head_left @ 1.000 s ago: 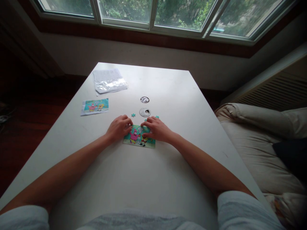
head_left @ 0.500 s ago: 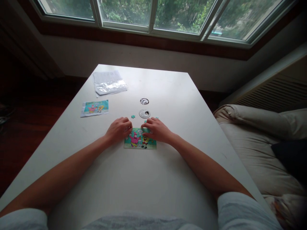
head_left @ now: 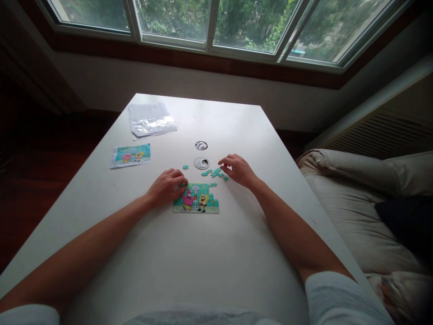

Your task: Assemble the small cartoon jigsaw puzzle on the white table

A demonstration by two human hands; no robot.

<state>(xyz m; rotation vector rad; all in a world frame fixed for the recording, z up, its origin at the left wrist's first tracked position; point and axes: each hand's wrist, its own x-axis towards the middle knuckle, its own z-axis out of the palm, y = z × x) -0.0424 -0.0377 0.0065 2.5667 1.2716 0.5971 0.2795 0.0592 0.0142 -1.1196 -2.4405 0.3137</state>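
Note:
A partly assembled jigsaw puzzle (head_left: 195, 203) with cartoon figures lies flat on the white table, its upper right corner ragged where pieces are absent. My left hand (head_left: 167, 186) rests at the puzzle's upper left corner, fingers curled over its edge and covering that part. Beyond the puzzle, several loose teal puzzle pieces (head_left: 216, 173) lie in a small heap. My right hand (head_left: 238, 170) hovers just right of this heap, fingers apart, with nothing visible in them. One single puzzle piece (head_left: 185, 167) lies apart, above my left hand.
A printed picture (head_left: 131, 155) of the same scene lies to the left. Behind it are a clear plastic bag and papers (head_left: 152, 120). A round grey cable cover (head_left: 201, 163) and a round hole (head_left: 201, 145) sit mid-table. A beige sofa (head_left: 348, 194) stands at the right.
My right hand has lifted off the puzzle and moved right and away, uncovering the puzzle's ragged corner and the loose pieces. My left hand stays at the upper left corner.

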